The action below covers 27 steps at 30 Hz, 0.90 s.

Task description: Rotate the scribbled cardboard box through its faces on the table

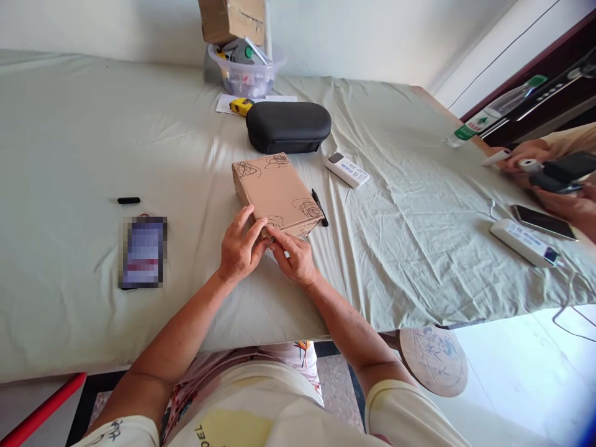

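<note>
A brown cardboard box (279,189) lies on the cloth in front of me, with black scribbles near its top corners. My left hand (239,248) grips its near left corner, fingertips on the top edge and thumb low at the near side. Right beside it, my right hand (293,257) has index finger and thumb closed at the same near edge; the fingertips of both hands almost meet. What lies under the fingers is partly hidden. Along the box's right side is a black marker pen (320,208). A small black cap-like piece (129,200) lies off to the left.
Behind the box stand a black zip case (288,127), a yellow tape measure (242,106) and a filled plastic basin (251,77). A white device (347,170) sits right; a phone (143,252) left. Another person's hands (565,198) hold a dark object near a bottle (493,112).
</note>
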{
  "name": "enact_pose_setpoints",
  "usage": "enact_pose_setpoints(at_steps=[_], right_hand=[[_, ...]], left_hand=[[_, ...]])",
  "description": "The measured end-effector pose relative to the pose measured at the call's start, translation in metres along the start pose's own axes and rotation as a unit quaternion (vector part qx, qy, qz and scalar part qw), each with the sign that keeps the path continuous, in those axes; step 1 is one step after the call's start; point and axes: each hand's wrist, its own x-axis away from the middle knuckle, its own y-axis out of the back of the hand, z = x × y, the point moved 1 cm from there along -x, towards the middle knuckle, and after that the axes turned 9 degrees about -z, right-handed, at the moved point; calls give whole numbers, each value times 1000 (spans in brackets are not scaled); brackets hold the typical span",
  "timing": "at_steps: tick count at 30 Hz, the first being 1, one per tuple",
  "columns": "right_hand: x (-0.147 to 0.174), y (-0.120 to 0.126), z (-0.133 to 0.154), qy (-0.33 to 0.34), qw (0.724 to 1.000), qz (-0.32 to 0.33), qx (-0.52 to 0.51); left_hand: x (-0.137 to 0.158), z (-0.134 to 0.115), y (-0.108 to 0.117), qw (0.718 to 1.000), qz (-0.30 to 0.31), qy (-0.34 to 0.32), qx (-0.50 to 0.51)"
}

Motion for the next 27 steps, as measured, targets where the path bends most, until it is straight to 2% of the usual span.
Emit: enact_pose_setpoints(at_steps=[6, 10, 13, 20, 27], right_hand=[[-9, 21, -22, -116, 986, -103, 61], [-13, 29, -35, -172, 972, -133, 86], [-14, 29, -41, -209, 966, -125, 89], [-12, 26, -47, -248, 965, -24, 79], [-12, 26, -48, -256, 962, -44, 78]], left_hand=[[-2, 5, 2, 1000, -20, 22, 7], [-3, 8, 3, 998, -33, 53, -2], [-3, 10, 3, 997, -46, 67, -1], [-2, 16, 7, 987, -55, 144, 46], [-4, 20, 9, 963, -90, 213, 137]])
